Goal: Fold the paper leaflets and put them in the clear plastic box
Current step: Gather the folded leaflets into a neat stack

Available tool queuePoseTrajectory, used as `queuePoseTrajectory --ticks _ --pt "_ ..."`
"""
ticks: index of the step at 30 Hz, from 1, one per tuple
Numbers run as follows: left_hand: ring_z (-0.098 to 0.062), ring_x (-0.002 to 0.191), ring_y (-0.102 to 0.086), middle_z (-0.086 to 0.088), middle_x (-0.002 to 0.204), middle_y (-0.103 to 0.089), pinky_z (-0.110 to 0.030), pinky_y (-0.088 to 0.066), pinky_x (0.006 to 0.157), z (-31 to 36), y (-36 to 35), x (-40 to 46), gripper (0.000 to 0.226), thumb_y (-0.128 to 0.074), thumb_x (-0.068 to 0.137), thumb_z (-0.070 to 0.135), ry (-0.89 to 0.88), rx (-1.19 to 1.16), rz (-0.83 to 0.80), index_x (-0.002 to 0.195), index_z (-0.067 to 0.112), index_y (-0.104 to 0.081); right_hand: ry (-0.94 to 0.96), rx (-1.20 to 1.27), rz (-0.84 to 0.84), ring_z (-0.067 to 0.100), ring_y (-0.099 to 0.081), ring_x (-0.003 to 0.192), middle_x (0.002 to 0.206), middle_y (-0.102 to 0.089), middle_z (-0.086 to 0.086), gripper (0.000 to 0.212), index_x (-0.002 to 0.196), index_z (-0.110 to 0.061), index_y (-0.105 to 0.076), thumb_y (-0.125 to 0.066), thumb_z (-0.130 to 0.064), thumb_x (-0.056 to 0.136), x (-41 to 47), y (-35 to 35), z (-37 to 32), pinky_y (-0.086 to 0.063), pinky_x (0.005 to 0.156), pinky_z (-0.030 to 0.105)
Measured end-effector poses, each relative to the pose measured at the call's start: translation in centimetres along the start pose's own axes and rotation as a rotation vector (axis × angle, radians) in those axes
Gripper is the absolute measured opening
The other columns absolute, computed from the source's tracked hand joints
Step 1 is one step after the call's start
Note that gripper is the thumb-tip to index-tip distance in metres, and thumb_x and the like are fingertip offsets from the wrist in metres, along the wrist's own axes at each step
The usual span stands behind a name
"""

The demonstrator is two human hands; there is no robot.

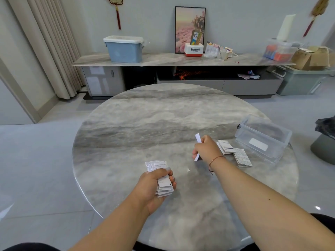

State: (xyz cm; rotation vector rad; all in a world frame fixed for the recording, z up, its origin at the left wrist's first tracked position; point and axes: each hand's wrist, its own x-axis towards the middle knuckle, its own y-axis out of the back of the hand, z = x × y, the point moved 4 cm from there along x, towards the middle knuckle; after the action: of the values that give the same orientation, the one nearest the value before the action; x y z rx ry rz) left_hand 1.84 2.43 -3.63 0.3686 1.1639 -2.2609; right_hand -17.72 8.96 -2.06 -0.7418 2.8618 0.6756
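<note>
Head view: the left hand [155, 185] grips a stack of leaflets [164, 186]; the right hand [205, 149] pinches one folded leaflet [198, 138]. The clear plastic box [262, 138] lies beyond the right hand, apparently next to receive it.

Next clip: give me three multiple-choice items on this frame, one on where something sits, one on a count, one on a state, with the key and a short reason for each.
1. Where is the clear plastic box?
A. On the round table, at the person's right
B. On the floor
C. On the sideboard

2. How many folded leaflets lie on the table beside the box?
A. None
B. Two
C. Six

3. What is the left hand doing?
A. Resting flat and open
B. Pressing on the box
C. Gripping a stack of leaflets

Key: 1 A, the box stands near the table's right edge. 2 B, two printed leaflets lie side by side just left of it. 3 C, its fingers curl round the stack, while the right hand holds a single leaflet.
</note>
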Motion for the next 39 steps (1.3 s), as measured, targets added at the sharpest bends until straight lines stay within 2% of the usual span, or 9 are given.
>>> queuePoseTrajectory --ticks 5,8,12,16,19,24,32,36,39 --pt "-0.019 0.058 -0.058 -0.013 0.073 -0.060 -0.031 -0.056 0.058 0.3 -0.6 -0.2 0.028 -0.060 0.069 0.002 -0.025 -0.037 -0.041 0.096 -0.004 -0.054 -0.131 0.343 -0.164 0.008 -0.020 0.035 0.067 -0.041 0.001 0.024 0.085 -0.015 -0.041 -0.050 -0.036 0.093 -1.5 -0.5 0.2 -0.017 0.040 0.013" --pt "-0.023 0.065 -0.066 -0.020 0.084 -0.068 -0.036 -0.059 0.065 0.4 -0.8 -0.2 0.023 -0.052 0.086 -0.001 -0.076 -0.043 -0.026 0.107 -0.010 -0.054 -0.109 0.415 -0.092 0.007 -0.034 0.035 0.064 -0.041 0.004 0.012 0.086 -0.014 -0.046 -0.041 -0.018 0.096 -2.7 -0.8 0.7 -0.025 0.039 0.014" --pt "-0.028 0.090 -0.069 -0.022 0.104 -0.068 -0.035 -0.059 0.075 0.7 -1.4 -0.7 0.025 -0.048 0.090 -0.003 -0.103 0.000 -0.056 0.114 -0.007 -0.053 0.091 0.206 -0.038 0.014 -0.057 0.067 0.074 -0.062 0.002 0.015 0.095 -0.013 -0.061 -0.056 -0.002 0.087 -4.7 -0.7 1.1 -0.044 0.064 0.027" --pt "-0.022 0.072 -0.069 -0.014 0.085 -0.069 -0.031 -0.057 0.060 0.7 -2.5 -1.7 0.026 -0.060 0.078 -0.002 -0.138 0.143 -0.171 0.104 0.001 -0.063 0.138 0.044 0.065 0.016 -0.061 0.063 0.068 -0.067 0.001 0.009 0.077 -0.015 -0.067 -0.064 -0.010 0.083 -7.3 -1.5 1.1 -0.051 0.065 0.032" --pt "-0.027 0.080 -0.067 -0.016 0.092 -0.067 -0.037 -0.054 0.070 0.7 -2.9 -1.8 0.036 -0.061 0.069 0.006 -0.168 0.216 -0.234 0.105 0.003 -0.065 0.042 0.204 -0.041 0.023 -0.065 0.071 0.075 -0.071 0.011 0.018 0.073 -0.010 -0.071 -0.058 -0.005 0.085 -9.4 -3.0 0.5 -0.054 0.070 0.037" --pt "-0.020 0.071 -0.068 -0.008 0.080 -0.070 -0.029 -0.055 0.062 0.6 -3.4 -2.4 0.023 -0.055 0.071 0.008 -0.223 0.285 -0.332 0.080 0.012 -0.076 -0.069 0.583 -0.136 0.029 -0.066 0.069 0.075 -0.068 0.020 0.025 0.077 0.003 -0.071 -0.047 0.006 0.083 -12.2 -3.8 -0.6 -0.054 0.065 0.036" --pt "-0.025 0.081 -0.067 -0.010 0.091 -0.068 -0.034 -0.053 0.062 0.8 -2.9 -2.5 0.051 -0.061 0.069 0.007 -0.197 0.353 -0.282 0.118 0.013 -0.053 -0.016 0.776 -0.225 0.024 -0.069 0.088 0.092 -0.072 0.014 0.034 0.089 -0.006 -0.073 -0.043 -0.021 0.095 -13.7 -4.9 -0.8 -0.053 0.075 0.037" --pt "-0.023 0.078 -0.065 -0.008 0.088 -0.065 -0.033 -0.052 0.058 0.8 -2.5 -2.3 0.056 -0.061 0.065 0.007 -0.199 0.309 -0.223 0.117 0.022 -0.049 0.098 0.751 -0.273 0.024 -0.067 0.100 0.104 -0.070 0.014 0.037 0.102 -0.010 -0.069 -0.052 -0.033 0.081 -14.2 -5.3 -0.9 -0.052 0.084 0.038" --pt "-0.022 0.072 -0.064 -0.010 0.083 -0.062 -0.030 -0.051 0.057 0.6 -2.4 -2.3 0.048 -0.058 0.065 0.008 -0.184 0.258 -0.231 0.113 0.009 -0.053 0.138 0.728 -0.290 0.023 -0.065 0.104 0.108 -0.069 0.011 0.037 0.109 -0.012 -0.066 -0.055 -0.030 0.078 -14.5 -5.6 -0.7 -0.050 0.091 0.039"
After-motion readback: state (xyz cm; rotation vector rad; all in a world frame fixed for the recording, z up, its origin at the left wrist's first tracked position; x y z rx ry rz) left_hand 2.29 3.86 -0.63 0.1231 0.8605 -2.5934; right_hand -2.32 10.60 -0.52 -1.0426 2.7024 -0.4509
